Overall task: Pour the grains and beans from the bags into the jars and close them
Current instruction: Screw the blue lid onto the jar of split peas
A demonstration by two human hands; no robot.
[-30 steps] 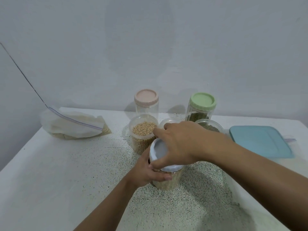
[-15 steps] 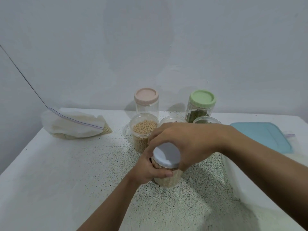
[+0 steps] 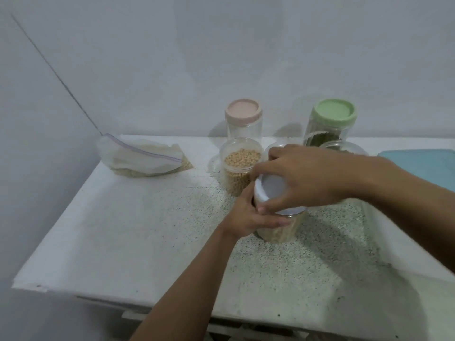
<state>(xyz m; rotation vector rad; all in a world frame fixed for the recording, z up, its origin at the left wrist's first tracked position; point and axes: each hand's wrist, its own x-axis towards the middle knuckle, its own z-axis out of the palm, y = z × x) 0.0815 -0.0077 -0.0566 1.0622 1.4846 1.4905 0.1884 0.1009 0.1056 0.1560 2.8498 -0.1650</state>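
Mostly hidden behind the right hand (image 3: 302, 178): an open jar (image 3: 344, 146) near the table's (image 3: 123, 230) back edge, contents hard to make out. Cut off at the right edge: a blue tray (image 3: 423, 166). Mid-table: grain jar (image 3: 278, 232), gripped round its side by the left hand (image 3: 248, 215). Right fingers curled round the white lid (image 3: 270, 190) atop it; whether fully seated, impossible to tell.

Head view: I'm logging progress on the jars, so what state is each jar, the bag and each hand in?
Grain jar: upright, filled, white lid on its mouth.
Left hand: grips the grain jar's body.
Right hand: grips the white lid.
Soybean jar: uncovered, nearly full.
Pink-lidded jar: closed, looks empty.
Green-lidded jar: closed, partly filled.
Zip bag: lying down, some grain inside.
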